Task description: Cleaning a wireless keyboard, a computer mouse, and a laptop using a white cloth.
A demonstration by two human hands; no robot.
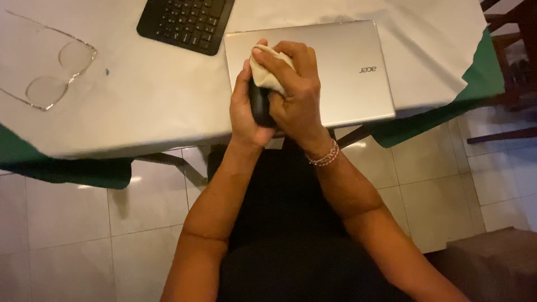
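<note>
My left hand (244, 109) grips a small black object (260, 105), likely a computer mouse, held upright above the table's front edge. My right hand (296, 92) presses a bunched cream cloth (267, 72) against the top of that black object; a beaded bracelet sits on the right wrist. Both hands hover over the near left corner of a closed silver laptop (347, 67). Most of the black object is hidden by my fingers.
A black keyboard (187, 21) lies at the back, left of the laptop. Clear-lensed glasses (56, 78) rest on the white table cover (145, 100) at the left. Green cloth hangs below the cover. A wooden chair (512, 61) stands at the right on the tiled floor.
</note>
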